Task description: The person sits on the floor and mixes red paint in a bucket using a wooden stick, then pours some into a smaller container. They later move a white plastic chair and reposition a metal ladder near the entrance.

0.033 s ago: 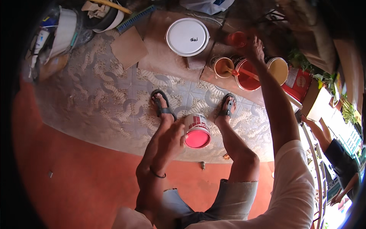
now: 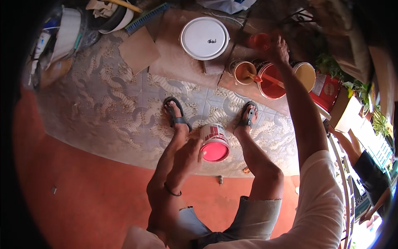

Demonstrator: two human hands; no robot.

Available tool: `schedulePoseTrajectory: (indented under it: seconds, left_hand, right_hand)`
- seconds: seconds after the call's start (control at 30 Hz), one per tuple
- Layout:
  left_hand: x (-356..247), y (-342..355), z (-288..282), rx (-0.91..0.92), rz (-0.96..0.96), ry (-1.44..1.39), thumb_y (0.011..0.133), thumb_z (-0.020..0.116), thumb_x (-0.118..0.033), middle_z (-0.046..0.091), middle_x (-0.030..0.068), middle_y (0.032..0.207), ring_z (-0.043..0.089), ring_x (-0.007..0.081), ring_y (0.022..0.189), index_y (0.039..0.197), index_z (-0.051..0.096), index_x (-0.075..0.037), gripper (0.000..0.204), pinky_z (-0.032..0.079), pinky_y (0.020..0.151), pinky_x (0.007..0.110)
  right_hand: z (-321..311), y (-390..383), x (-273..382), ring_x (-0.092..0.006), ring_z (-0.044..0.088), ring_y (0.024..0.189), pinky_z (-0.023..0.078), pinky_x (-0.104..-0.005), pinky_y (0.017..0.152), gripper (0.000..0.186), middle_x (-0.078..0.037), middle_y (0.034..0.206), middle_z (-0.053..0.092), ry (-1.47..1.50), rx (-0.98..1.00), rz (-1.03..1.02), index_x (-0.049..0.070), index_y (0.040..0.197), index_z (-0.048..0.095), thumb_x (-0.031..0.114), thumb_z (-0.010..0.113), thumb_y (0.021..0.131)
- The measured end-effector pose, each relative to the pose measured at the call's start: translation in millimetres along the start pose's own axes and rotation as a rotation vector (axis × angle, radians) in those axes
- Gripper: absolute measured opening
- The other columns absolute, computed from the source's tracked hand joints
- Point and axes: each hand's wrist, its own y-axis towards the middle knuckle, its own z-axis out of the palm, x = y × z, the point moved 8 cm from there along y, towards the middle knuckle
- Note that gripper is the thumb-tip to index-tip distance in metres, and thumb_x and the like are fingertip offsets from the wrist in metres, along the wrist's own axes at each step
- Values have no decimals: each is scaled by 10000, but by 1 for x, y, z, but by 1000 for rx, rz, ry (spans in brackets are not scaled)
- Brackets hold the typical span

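My right hand reaches out to the far right, just beside a red translucent cup. Its fingers are stretched out and apart; shadow hides whether the thumb side touches the cup. Low between my legs, my left hand is close to a small white bucket with red markings. That bucket's round pink end faces me, and my thumb overlaps its rim. The other left fingers are bent and partly hidden, so a grip cannot be made out.
Below my right forearm stand an orange-brown paint bucket, a red one and a yellow one. A white-lidded bucket is at the back, a cardboard piece left of it. Another person is at the right edge.
My left hand is slightly lower and less blurred, its thumb against the bucket's rim. The right hand stays beside the cup.
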Motion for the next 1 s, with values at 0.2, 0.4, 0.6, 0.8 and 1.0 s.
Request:
schedulePoseTrajectory:
  seconds: [0.2,0.4,0.6,0.8,1.0]
  left_hand:
    - [13,-7,23,232,30,45,957,792,-169,674,164,1083,725,351,994,1345,599,-6,463,609,782,464]
    - [5,29,-21,79,23,21,945,815,-176,689,165,1108,715,345,1004,1368,602,-1,505,594,853,443]
    - [1,42,-19,108,3,-21,948,811,-169,694,188,1134,711,353,1048,1363,603,12,498,590,869,450]
    - [-15,59,-19,1,71,-121,954,807,-167,690,217,1171,708,376,1067,1376,591,13,508,590,899,459]
    - [-36,78,-27,-207,78,-206,910,851,-162,628,236,1358,632,429,1261,1509,505,10,712,556,1035,481]
  right_hand:
    - [52,37,9,-477,575,1421,501,-552,1161,1244,-251,1604,482,17,208,82,212,1698,325,582,965,697]
    - [66,42,20,-474,607,1380,528,-547,1124,928,-256,1540,519,-14,167,20,218,1600,464,472,889,815]
    - [60,42,20,-472,612,1368,529,-547,1116,809,-237,1510,544,-8,116,-33,225,1547,511,394,849,832]
    - [3,7,54,-466,646,1305,558,-555,1068,665,-219,1445,609,-13,-62,-220,190,1437,599,332,836,832]
    - [-111,-101,124,-426,712,1068,625,-542,857,483,-160,1193,647,71,-219,-452,168,1303,629,172,793,849]
